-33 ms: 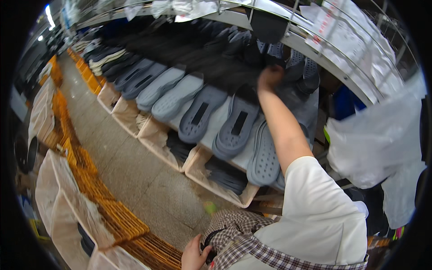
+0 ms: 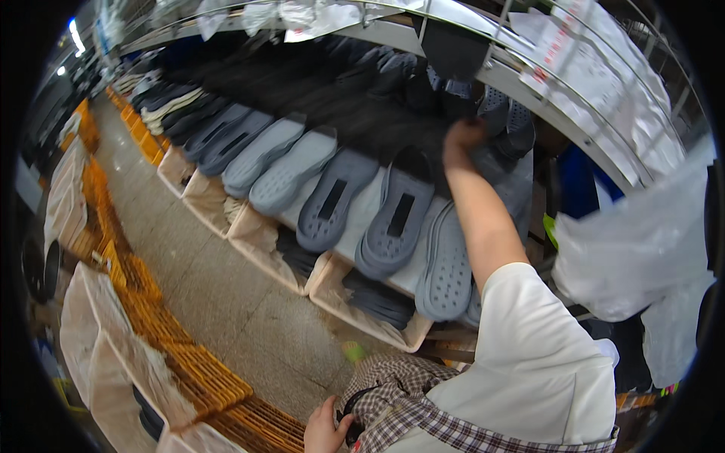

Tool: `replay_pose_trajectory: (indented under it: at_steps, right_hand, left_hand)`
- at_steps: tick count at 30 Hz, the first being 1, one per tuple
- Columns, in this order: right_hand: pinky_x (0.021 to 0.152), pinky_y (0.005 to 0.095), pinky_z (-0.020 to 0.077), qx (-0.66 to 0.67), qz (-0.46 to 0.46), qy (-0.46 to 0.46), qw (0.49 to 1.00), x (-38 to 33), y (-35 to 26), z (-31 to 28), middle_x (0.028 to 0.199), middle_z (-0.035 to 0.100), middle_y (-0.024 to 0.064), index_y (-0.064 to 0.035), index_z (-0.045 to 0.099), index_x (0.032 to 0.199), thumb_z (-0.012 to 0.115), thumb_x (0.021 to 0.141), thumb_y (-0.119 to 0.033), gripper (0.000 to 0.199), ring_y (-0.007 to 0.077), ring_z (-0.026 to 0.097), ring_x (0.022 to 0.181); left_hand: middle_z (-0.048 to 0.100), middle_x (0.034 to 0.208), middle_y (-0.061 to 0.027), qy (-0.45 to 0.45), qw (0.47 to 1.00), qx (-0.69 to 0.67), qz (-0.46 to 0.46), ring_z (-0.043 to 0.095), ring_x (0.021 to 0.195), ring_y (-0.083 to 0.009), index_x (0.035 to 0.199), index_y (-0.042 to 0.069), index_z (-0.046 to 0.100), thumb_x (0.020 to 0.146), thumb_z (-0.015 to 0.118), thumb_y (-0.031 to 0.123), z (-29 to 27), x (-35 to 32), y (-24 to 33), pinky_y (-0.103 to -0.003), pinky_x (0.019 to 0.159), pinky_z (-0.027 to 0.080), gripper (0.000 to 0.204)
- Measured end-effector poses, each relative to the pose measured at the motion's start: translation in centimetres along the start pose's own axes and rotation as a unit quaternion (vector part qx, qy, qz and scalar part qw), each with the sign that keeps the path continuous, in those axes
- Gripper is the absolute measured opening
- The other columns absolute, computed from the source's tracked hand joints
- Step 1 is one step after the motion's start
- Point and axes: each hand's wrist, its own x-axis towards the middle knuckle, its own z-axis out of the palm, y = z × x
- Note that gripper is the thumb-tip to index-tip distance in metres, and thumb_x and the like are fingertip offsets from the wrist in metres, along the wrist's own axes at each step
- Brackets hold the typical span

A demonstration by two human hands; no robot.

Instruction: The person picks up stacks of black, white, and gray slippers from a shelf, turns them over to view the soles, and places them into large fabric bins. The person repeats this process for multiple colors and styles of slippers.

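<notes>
My right hand [image 2: 464,140] reaches over a dark pile at the back of the shelf, beside upright perforated grey shoe soles [image 2: 519,127]. Blur and shadow hide its fingers, so what they touch cannot be made out. Under that arm lies a light grey sole [image 2: 444,272] with small holes. To its left, a darker grey sole [image 2: 394,219] carries a black strip, and a similar sole [image 2: 332,200] lies alongside. My left hand [image 2: 325,429] is low, against the checked apron [image 2: 408,377], thumb and forefinger apart near something black.
More soles [image 2: 291,174] line the shelf's front edge. Below stand cream-lined bins [image 2: 317,291] with dark flat pieces inside. Orange wicker baskets [image 2: 204,377] with pale liners flank the aisle floor [image 2: 249,302] on the left. A wire rack [image 2: 574,121] and clear plastic bags [image 2: 612,257] are at the right.
My right hand has moved slightly right and down over the dark pile. The row of soles sits a little further left in view. My left hand has stayed put.
</notes>
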Motion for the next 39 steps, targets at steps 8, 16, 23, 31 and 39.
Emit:
replay_pose_trajectory:
  at_steps: [8,16,23,31,39]
  right_hand:
    - [0.081,0.0454,0.0487,-0.208,0.28,0.089,0.933,17.0,20.5,-5.2,0.107,0.057,0.0221,0.0033,0.056,0.108,0.069,0.078,-0.031,0.048,0.0353,0.058,0.096]
    - [0.077,0.0412,0.0485,0.085,0.408,-0.093,0.904,25.1,29.0,-5.7,0.115,0.054,0.0162,-0.0004,0.058,0.109,0.071,0.082,-0.023,0.037,0.0271,0.055,0.095]
    - [0.066,0.0362,0.0502,0.098,0.419,-0.038,0.902,23.3,25.5,-10.1,0.117,0.053,0.0149,-0.0022,0.059,0.106,0.067,0.087,-0.023,0.03,0.0243,0.056,0.09]
    - [0.06,0.0327,0.0549,0.323,0.454,-0.091,0.825,19.9,12.6,-12.2,0.089,0.064,0.0059,-0.0059,0.06,0.095,0.062,0.086,-0.028,0.024,0.0214,0.06,0.072]
    - [0.079,0.039,0.0529,0.435,0.476,-0.172,0.745,-0.1,-10.7,-20.5,0.1,0.062,0.0081,-0.0037,0.059,0.1,0.062,0.085,-0.016,0.02,0.0221,0.058,0.089]
  left_hand:
    - [0.057,0.115,-0.0258,-0.054,0.991,0.112,0.044,0.055,0.103,-0.0425,0.136,0.009,0.042,0.084,0.063,0.024,-3.6,11.2,-1.4,-0.048,0.086,0.047,0.058]
    - [0.055,0.122,-0.0221,-0.186,0.97,0.157,-0.018,0.057,0.101,-0.0411,0.134,0.011,0.044,0.09,0.055,0.038,-3.3,14.8,-1.2,-0.048,0.081,0.049,0.053]
    - [0.057,0.117,-0.0216,-0.17,0.969,0.179,0.009,0.057,0.102,-0.0396,0.133,0.011,0.045,0.089,0.056,0.037,-4.8,14.2,-2.4,-0.047,0.084,0.049,0.052]
    - [0.058,0.111,-0.022,-0.145,0.967,0.189,0.093,0.06,0.096,-0.0376,0.126,0.005,0.049,0.09,0.058,0.031,-8.4,12.4,-6.9,-0.044,0.081,0.05,0.046]
    - [0.062,0.107,-0.019,-0.082,0.965,0.207,0.137,0.06,0.096,-0.0395,0.129,0.009,0.047,0.087,0.059,0.043,-13.7,6.7,-15.4,-0.047,0.082,0.05,0.055]
